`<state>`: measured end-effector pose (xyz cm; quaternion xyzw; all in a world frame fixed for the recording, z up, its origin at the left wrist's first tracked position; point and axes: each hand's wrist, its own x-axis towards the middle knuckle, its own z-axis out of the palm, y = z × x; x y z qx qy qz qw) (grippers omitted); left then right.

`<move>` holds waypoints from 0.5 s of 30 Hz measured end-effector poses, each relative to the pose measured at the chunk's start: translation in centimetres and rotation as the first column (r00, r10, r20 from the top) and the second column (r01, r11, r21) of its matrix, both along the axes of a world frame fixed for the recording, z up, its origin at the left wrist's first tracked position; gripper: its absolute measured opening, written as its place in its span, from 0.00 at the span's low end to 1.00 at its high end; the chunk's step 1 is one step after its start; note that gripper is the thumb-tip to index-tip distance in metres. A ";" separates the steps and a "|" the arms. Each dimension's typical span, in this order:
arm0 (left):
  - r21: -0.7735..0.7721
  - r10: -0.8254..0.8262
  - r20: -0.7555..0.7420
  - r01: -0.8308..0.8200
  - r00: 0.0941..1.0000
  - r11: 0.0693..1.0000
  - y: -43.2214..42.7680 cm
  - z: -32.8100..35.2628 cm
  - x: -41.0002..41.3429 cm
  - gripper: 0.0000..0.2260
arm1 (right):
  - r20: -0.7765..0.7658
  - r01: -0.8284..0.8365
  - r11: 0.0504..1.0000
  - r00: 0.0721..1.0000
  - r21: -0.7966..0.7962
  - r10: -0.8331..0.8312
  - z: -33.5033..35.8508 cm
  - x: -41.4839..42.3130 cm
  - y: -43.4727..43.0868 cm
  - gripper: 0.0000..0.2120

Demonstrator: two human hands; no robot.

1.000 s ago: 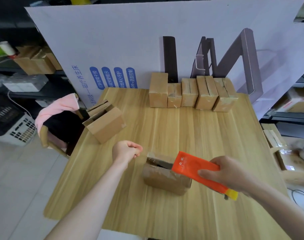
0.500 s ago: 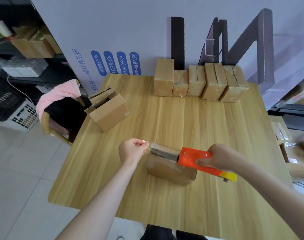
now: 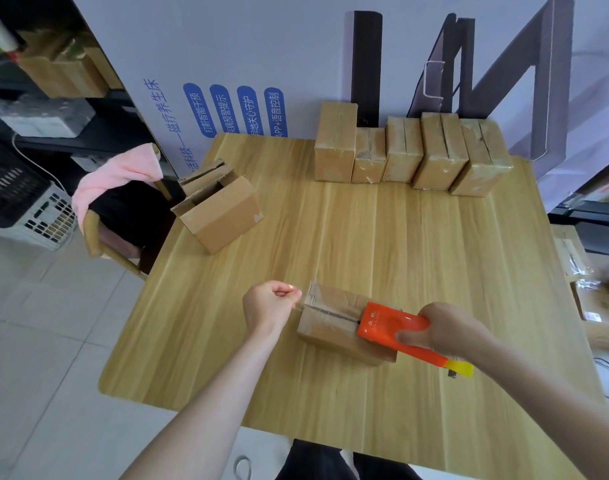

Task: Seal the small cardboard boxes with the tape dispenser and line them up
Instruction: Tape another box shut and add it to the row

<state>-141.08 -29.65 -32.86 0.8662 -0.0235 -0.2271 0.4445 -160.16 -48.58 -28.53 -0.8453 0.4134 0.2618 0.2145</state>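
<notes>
A small cardboard box (image 3: 325, 327) lies near the front middle of the wooden table (image 3: 365, 237). My right hand (image 3: 448, 329) grips an orange tape dispenser (image 3: 389, 322) resting on the box's top, right end. My left hand (image 3: 270, 304) pinches the free end of clear tape just left of the box, the strip stretched along the top seam. An open box (image 3: 223, 211) with raised flaps sits at the table's left edge. Several taped boxes (image 3: 410, 152) stand in a row at the back.
A large white printed board (image 3: 296, 64) rises behind the table. A chair with a pink cloth (image 3: 116, 174) stands at the left. Shelves with boxes are far left; more cardboard and packing lies on the floor at the right (image 3: 580, 271).
The dispenser has slid rightward along the box top, drawing out tape, while my left hand closed on the tape end and holds it at the box's left edge. The camera tilted down.
</notes>
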 end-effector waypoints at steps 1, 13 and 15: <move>-0.001 0.016 -0.018 -0.016 1.000 1.000 0.0 -0.3 0.1 0.02 | 0.003 -0.003 1.000 1.000 0.000 0.003 -0.1 0.0 0.0 0.24; -0.022 0.124 -0.217 -0.132 0.968 0.991 -0.3 -3.9 0.6 0.04 | -0.010 0.002 1.000 1.000 0.016 -0.002 -0.6 -0.3 -0.1 0.22; -0.042 0.140 -0.264 -0.156 0.954 0.987 -0.5 -4.5 0.6 0.05 | -0.009 0.008 1.000 1.000 0.023 -0.008 -0.7 -0.3 -0.1 0.21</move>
